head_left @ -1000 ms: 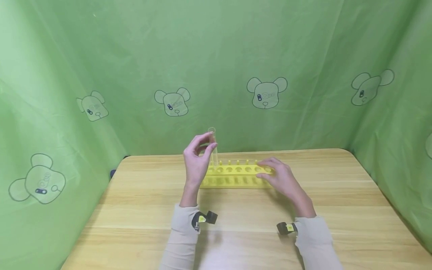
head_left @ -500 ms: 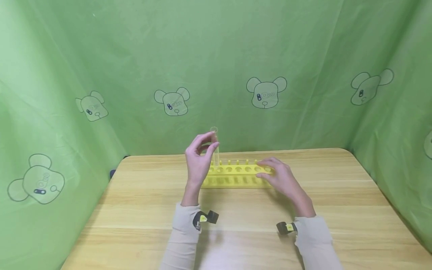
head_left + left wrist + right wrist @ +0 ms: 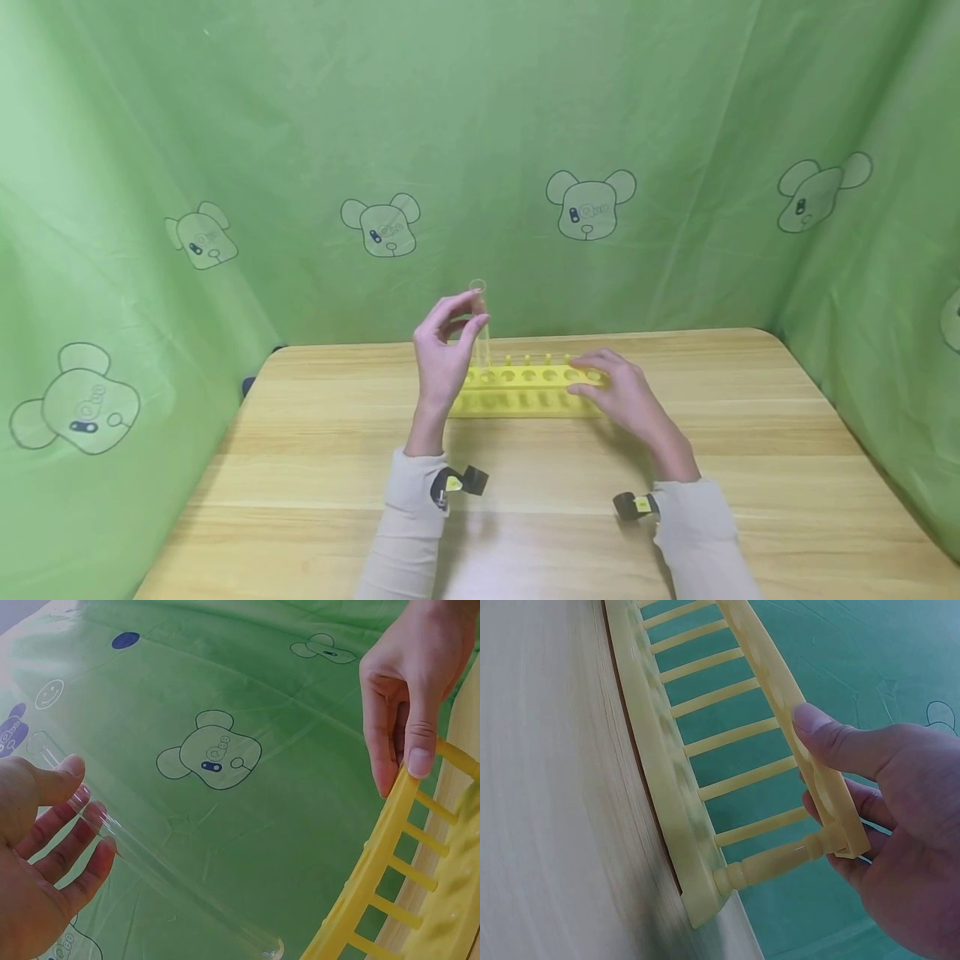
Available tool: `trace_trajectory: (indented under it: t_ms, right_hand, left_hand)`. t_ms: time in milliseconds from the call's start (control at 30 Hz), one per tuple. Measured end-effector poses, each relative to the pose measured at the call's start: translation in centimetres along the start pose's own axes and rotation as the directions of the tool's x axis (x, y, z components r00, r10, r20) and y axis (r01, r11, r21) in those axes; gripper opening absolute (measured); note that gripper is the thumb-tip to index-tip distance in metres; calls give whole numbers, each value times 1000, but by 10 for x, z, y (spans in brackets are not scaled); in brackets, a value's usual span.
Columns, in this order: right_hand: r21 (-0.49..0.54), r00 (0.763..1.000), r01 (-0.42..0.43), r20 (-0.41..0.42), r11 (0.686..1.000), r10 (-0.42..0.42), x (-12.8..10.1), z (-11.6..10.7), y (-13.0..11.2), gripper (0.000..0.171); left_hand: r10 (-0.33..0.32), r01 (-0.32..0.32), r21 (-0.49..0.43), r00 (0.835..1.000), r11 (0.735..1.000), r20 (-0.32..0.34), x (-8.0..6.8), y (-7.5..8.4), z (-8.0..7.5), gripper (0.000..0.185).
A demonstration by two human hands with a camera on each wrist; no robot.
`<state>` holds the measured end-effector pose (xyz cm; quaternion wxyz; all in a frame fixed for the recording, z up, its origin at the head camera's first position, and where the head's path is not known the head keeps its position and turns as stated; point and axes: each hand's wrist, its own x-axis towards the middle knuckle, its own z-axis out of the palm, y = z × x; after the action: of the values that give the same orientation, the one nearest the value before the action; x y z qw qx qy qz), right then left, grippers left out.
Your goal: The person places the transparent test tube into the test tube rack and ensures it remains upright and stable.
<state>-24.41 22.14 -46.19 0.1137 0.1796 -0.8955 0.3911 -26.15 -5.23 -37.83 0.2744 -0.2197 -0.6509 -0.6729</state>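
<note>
**Tube over rack's left end: slip and tip risks**

Pinched near its rim between thumb and fingertips, one clear glass test tube (image 3: 478,327) hangs upright from the left hand (image 3: 442,358), its lower end at the left end of the yellow rack (image 3: 525,392). Right hand (image 3: 626,396) grips the rack's right end, thumb on the top bar and fingers curled behind it.

Risks, as judged:
- Grip is light and high on smooth glass; the tube could slide through the fingers and drop onto the table (image 3: 750,433).
- The tube is near-invisible against the green curtain (image 3: 675,125); its bottom could miss a hole and strike the top bar.
- The rack looks light and could tip if the right hand slackens.

Count: test tubes, one. Racks, one, with about seven holes showing in the front row. Hands, two. Wrist cameras, two.
</note>
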Motion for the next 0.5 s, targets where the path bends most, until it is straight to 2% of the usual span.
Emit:
trace_trajectory:
  t_ms: [500]
  right_hand:
    - [2,1000,-13,3,1000,13,-1,-1,-2,43]
  left_hand:
    - [-26,26,-21,1000,999,-2,0,1,7,32]
